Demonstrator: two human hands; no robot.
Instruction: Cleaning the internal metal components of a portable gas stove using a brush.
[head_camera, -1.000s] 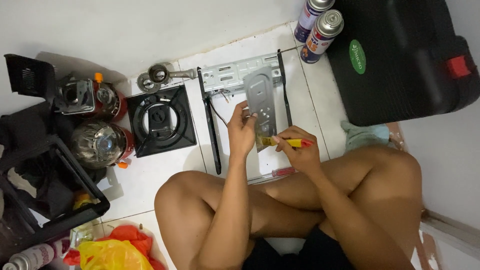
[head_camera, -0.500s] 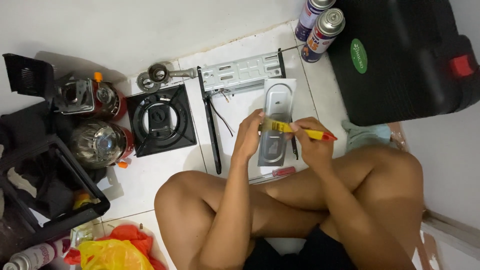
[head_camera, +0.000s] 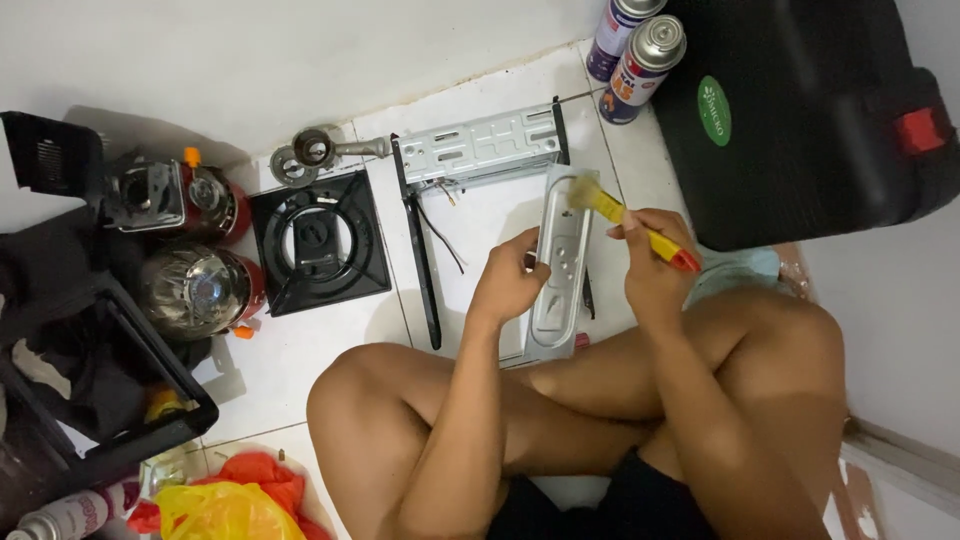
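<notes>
My left hand (head_camera: 508, 283) grips the left edge of a long grey metal plate (head_camera: 560, 270) that stands tilted on the white floor in front of my crossed legs. My right hand (head_camera: 655, 262) holds a small brush with a yellow handle and red end (head_camera: 640, 232). Its bristles touch the top end of the plate. Behind the plate lies a grey metal stove frame (head_camera: 480, 150) with black side rails and loose wires.
A black square pan support (head_camera: 318, 242) lies to the left, with a burner part (head_camera: 320, 150) behind it. Two spray cans (head_camera: 640, 50) stand by a black case (head_camera: 810, 120) at the right. Small gas stoves, a black crate (head_camera: 90, 400) and coloured bags crowd the left side.
My left hand has lowered and turned the metal plate so it stands more upright. My right hand has swung the brush from the plate's middle up to its top end.
</notes>
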